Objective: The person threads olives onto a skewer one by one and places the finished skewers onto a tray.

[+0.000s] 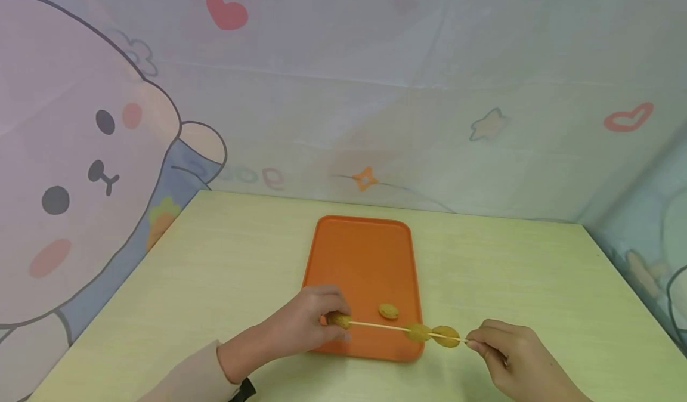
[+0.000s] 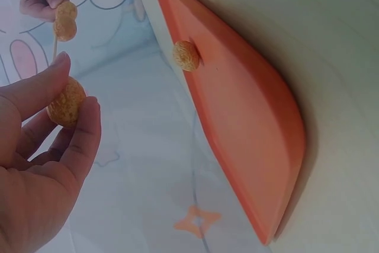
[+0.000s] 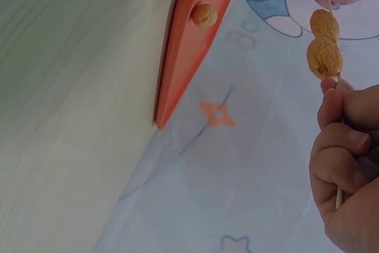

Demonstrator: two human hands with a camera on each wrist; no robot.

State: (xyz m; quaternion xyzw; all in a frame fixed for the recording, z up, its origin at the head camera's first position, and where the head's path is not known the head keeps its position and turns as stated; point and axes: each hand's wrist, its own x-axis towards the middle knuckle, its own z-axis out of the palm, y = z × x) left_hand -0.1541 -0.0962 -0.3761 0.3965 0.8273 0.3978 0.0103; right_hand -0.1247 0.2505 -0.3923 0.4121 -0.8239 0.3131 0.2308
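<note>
My right hand (image 1: pixel 512 354) pinches a thin wooden skewer (image 1: pixel 376 325) near one end, and the skewer's tail runs back under the curled fingers in the right wrist view. Two golden-brown, wrinkled puff balls (image 3: pixel 325 57) sit threaded side by side just beyond the fingertips. At the skewer's far end, my left hand (image 1: pixel 316 318) holds another puff ball (image 2: pixel 66 102) between thumb and fingers. The skewer reaches up to this ball; its tip is hidden there. One loose puff ball (image 1: pixel 389 311) lies on the orange tray (image 1: pixel 359 253), beyond the skewer.
The shallow orange tray has a raised rim and stands on a pale wood-grain table (image 1: pixel 241 241). Behind the table hangs a backdrop cloth (image 1: pixel 343 92) printed with a bear, hearts and stars. Both hands are above the tray's near end and its right side.
</note>
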